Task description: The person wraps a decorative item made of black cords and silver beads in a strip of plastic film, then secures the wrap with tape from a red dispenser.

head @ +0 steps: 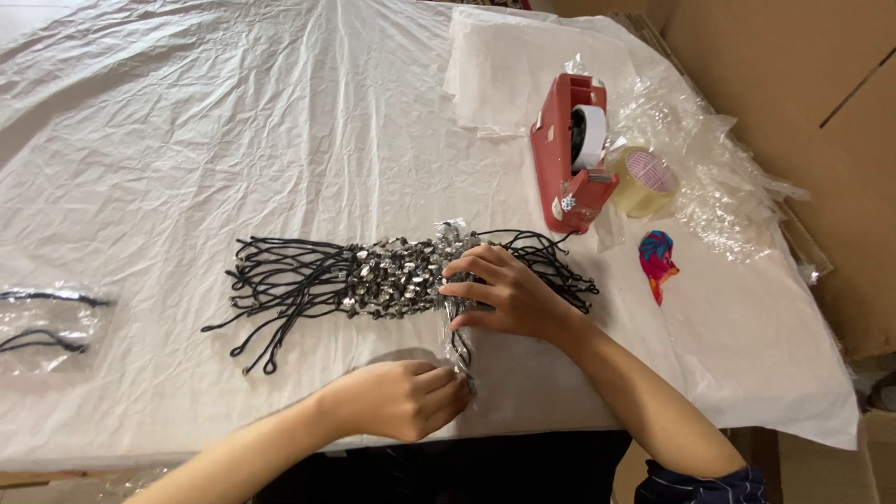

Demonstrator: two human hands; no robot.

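Observation:
A bundle of black cord necklaces with silvery shell-like beads (373, 278) lies across the middle of a table covered in white sheeting (280, 121). My right hand (509, 294) rests flat on the bundle's right part, fingers spread over the beads and a clear plastic bag (457, 347). My left hand (406, 399) sits near the front edge, fingers pinched on the lower end of that clear bag. Loose black cords (271, 299) fan out to the left, and more loop out to the right of my right hand.
A red tape dispenser (569, 154) stands at the back right beside a roll of clear tape (644, 182). Crumpled clear bags (709, 159) and white paper (504, 65) lie behind. A small colourful item (657, 259) sits at right. Bagged black cords (42, 322) lie at far left.

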